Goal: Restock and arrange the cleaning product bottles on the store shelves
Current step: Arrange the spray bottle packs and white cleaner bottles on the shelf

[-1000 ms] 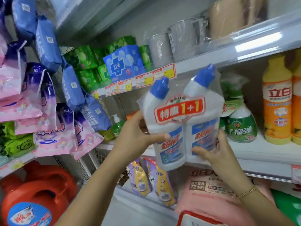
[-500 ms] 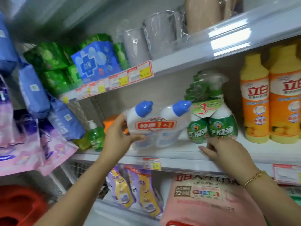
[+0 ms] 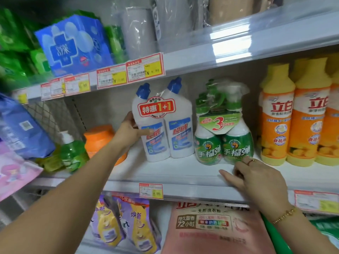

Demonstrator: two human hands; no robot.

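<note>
Left hand (image 3: 128, 132) — fingers behind twin-pack (image 3: 165, 129).

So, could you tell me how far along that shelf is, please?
Done: the white twin-pack stands upright on the middle shelf. In hand: the left hand grips its side; the right hand touches the green spray pack low down. Left: probably release and line both packs up.

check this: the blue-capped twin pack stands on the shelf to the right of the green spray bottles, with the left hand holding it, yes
Not quite. The head view shows the blue-capped twin pack standing on the shelf to the left of the green spray bottles, not the right. The left hand does hold it.
</note>
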